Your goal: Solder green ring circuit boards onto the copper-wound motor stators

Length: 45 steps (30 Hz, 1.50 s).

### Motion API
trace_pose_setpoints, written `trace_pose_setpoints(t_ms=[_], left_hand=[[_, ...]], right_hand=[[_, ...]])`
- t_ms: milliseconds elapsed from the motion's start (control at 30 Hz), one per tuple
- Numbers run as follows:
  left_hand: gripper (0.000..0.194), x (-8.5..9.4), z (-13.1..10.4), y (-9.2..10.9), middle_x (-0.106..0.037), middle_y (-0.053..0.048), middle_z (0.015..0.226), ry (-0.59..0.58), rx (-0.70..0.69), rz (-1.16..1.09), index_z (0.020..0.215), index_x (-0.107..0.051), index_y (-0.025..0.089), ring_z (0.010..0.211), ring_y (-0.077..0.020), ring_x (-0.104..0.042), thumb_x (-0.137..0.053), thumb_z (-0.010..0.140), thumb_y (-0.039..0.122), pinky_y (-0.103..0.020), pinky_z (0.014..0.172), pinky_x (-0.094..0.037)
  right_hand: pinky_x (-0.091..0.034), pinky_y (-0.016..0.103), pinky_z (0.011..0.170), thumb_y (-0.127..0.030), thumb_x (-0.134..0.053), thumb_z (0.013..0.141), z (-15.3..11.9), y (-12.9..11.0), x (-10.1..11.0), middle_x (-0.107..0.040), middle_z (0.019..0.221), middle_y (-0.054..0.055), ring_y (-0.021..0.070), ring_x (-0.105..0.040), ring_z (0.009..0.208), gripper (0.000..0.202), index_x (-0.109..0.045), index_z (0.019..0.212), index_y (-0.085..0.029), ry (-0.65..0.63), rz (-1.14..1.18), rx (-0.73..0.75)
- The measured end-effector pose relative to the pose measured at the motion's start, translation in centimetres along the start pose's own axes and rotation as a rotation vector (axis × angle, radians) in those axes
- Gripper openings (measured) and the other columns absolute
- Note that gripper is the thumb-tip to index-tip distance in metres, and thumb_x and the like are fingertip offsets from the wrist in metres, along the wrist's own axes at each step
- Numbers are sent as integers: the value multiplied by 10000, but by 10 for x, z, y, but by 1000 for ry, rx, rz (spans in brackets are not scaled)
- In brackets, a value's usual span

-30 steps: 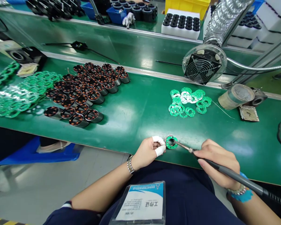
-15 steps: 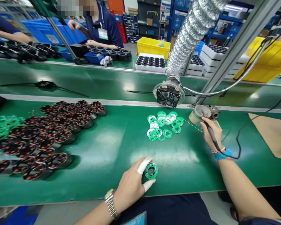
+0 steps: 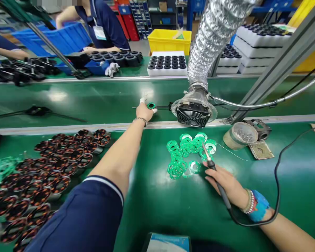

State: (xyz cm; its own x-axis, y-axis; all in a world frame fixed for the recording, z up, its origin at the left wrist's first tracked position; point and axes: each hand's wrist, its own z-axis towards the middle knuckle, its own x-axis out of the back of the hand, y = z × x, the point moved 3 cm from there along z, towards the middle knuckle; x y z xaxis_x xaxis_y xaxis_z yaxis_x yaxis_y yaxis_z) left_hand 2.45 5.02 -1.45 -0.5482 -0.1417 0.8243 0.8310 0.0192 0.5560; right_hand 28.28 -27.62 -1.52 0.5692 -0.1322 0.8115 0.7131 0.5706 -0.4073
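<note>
My left hand (image 3: pixel 145 111), with white finger cots, is stretched far forward over the green belt beyond the bench rail. Its thumb and fingers are closed around a round motor stator (image 3: pixel 151 105) topped by a green ring-shaped circuit board. My right hand (image 3: pixel 223 180) grips a soldering iron (image 3: pixel 215 175), its tip pointing up and away from me. Beside that tip lies a loose cluster of green and white ring boards (image 3: pixel 176 157) on the bench.
Rows of copper-wound stators (image 3: pixel 60 162) fill the left side, beside a pile of green rings (image 3: pixel 2 171). A fan with a foil duct (image 3: pixel 194 113) hangs ahead. A round tub (image 3: pixel 240 134) and sponge (image 3: pixel 261 150) stand right. The iron's cord (image 3: pixel 278 175) loops rightward. Co-workers sit across.
My left hand has carried the stator from the bench's near edge forward over the belt. My right hand has moved the iron from the tub leftward and nearer, beside the ring boards.
</note>
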Motion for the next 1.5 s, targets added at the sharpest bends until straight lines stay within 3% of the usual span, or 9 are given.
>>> trace_pose_setpoints(t_ms=[100, 167, 433, 567, 800, 967, 1133, 1233, 1500], left_hand=[[820, -13, 8, -9, -582, -180, 1160, -70, 23, 7, 1342, -296, 88, 1058, -277, -543, -708, 681, 346, -377, 926, -407], [906, 2, -1, -15, -561, -197, 1186, -76, -42, 63, 1370, -255, 81, 1085, -304, -530, -721, 659, 395, -391, 933, -406], [628, 170, -112, -101, -582, -133, 1183, 53, -147, 359, 1284, -447, 118, 1081, -275, -549, -590, 750, 417, -362, 940, -419], [503, 204, -182, -152, -628, -103, 1125, 11, -39, 436, 1188, -548, 140, 1027, -260, -580, -534, 780, 434, -347, 910, -433], [365, 171, -192, -159, -561, -134, 1194, -5, -164, 676, 1036, -640, 155, 1160, -319, -435, -576, 742, 361, -447, 954, -339], [259, 149, -192, -132, -521, -134, 1265, -8, -306, 693, 872, -676, 123, 1270, -367, -306, -585, 721, 314, -508, 1018, -237], [208, 113, -281, -67, -661, -59, 791, -285, -528, 448, 724, -637, 161, 863, -231, -603, -545, 765, 343, -475, 995, -309], [315, 96, -337, -38, -659, -73, 904, -309, -592, 307, 829, -617, 166, 865, -237, -602, -594, 740, 468, -506, 994, -317], [318, 81, -381, -41, -600, -107, 1135, -265, -551, -35, 1086, -536, 189, 1032, -238, -564, -601, 784, 265, -434, 924, -440]], right_hand=[[-445, 492, 970, -152, -506, 857, 16, -6, -12, -588, 1140, 155, 235, -531, 1141, 232, -491, 1088, -155, -103, -41, 18], [-387, 549, 1002, -170, -496, 864, 26, -9, -19, -590, 1117, 153, 250, -521, 1145, 207, -501, 1069, -148, -141, -75, 15], [-515, 427, 866, -190, -473, 864, 16, -8, -29, -570, 1128, 156, 254, -590, 1013, 290, -470, 1151, -154, -113, -62, -39], [-521, 375, 866, -232, -517, 849, 0, -22, -25, -556, 1182, 153, 239, -603, 1011, 370, -429, 1201, -160, -57, -30, 15], [-528, 391, 855, -234, -500, 867, -6, -49, -36, -584, 1148, 139, 232, -619, 995, 309, -455, 1168, -182, -107, -11, 53], [-489, 369, 928, -184, -504, 866, -16, -70, -28, -540, 1239, 148, 217, -573, 1094, 316, -437, 1175, -189, -47, 48, 58], [-498, 360, 913, -140, -468, 870, -27, -109, -42, -559, 1199, 145, 221, -568, 1102, 278, -469, 1143, -193, -225, 143, 90], [-503, 378, 902, -130, -482, 855, -28, -117, -49, -575, 1162, 142, 232, -563, 1103, 269, -495, 1117, -190, -269, 160, 66], [-521, 325, 870, -173, -516, 851, -26, -115, -43, -616, 1129, 109, 193, -622, 1006, 298, -465, 1142, -211, -54, 269, -21]])
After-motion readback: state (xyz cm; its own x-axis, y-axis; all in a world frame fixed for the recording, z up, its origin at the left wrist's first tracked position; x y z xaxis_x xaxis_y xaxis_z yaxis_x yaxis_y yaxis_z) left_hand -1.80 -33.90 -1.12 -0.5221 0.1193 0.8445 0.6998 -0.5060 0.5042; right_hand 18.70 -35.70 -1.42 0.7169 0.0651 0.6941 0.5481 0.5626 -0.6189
